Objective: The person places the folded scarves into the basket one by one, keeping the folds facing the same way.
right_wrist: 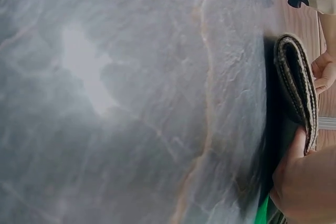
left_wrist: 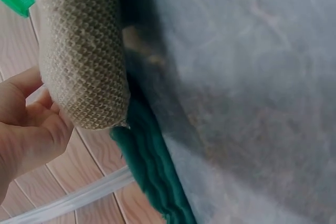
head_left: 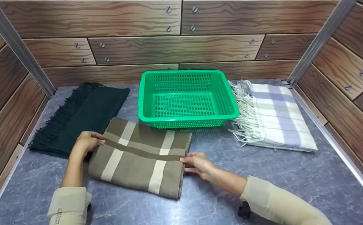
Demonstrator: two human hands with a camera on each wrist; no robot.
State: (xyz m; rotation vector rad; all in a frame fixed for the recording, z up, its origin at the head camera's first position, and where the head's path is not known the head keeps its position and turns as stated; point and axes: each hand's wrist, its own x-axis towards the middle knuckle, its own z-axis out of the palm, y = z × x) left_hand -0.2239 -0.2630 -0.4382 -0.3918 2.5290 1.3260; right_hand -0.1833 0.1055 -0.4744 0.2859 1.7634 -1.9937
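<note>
A folded brown scarf (head_left: 140, 156) with cream and dark stripes is held between the two hands in front of the green basket. At its left edge the left hand (head_left: 89, 141) pinches it, thumb on top. The right hand (head_left: 200, 165) grips the opposite edge, thumb above and fingers at the side. In the left wrist view the scarf's thick rounded fold (left_wrist: 84, 51) shows beside the left hand (left_wrist: 31, 124). Stacked layers of the scarf (right_wrist: 296, 85) appear in the right wrist view, above the right hand (right_wrist: 304, 182).
A green plastic basket (head_left: 187, 119) with perforated walls stands at the back middle, nothing in it. To the left lies a folded dark green fringed scarf (head_left: 87, 112). A white and lavender plaid scarf (head_left: 281, 118) with fringe lies right. Wood-patterned panels (head_left: 175, 50) enclose the grey marbled table (head_left: 263, 168).
</note>
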